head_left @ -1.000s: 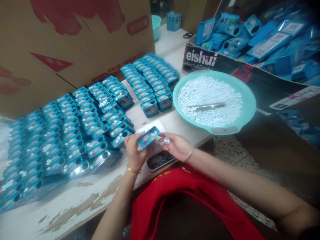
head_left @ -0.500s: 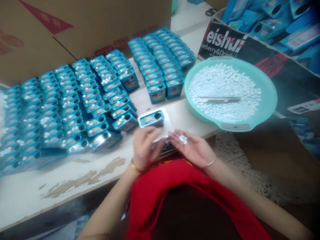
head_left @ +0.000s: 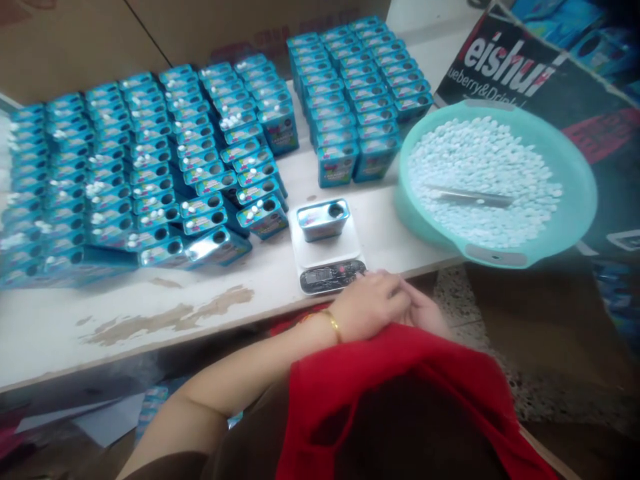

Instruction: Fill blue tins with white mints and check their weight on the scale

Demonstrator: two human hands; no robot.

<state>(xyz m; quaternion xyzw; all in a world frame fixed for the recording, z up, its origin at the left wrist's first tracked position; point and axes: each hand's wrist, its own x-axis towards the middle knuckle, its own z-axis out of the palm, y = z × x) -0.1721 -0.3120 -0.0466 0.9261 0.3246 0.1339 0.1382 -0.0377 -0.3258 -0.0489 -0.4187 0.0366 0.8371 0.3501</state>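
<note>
My left hand (head_left: 367,303) lies over my right hand (head_left: 425,310) at the table's front edge, its fingers bent and pressed against the right palm. What is between them is hidden, and the right hand's fingers are mostly covered. Just beyond, a small white scale (head_left: 327,250) with a black display panel carries one blue tin (head_left: 323,223) with a round dark hole in its top. To the right, a turquoise basin (head_left: 575,193) holds many white tablets (head_left: 485,167) and a metal bar (head_left: 470,197).
Rows of blue tins (head_left: 150,160), some with white tablets on top, cover the left of the table (head_left: 200,320). Another block of tins (head_left: 350,100) stands behind the scale. A cardboard sheet (head_left: 200,27) rises behind; a printed black box (head_left: 505,60) is at right.
My left hand has moved right from beside the scale onto my right hand, which showed an open palm with white tablets. The scale's panel is now uncovered. The camera view has shifted.
</note>
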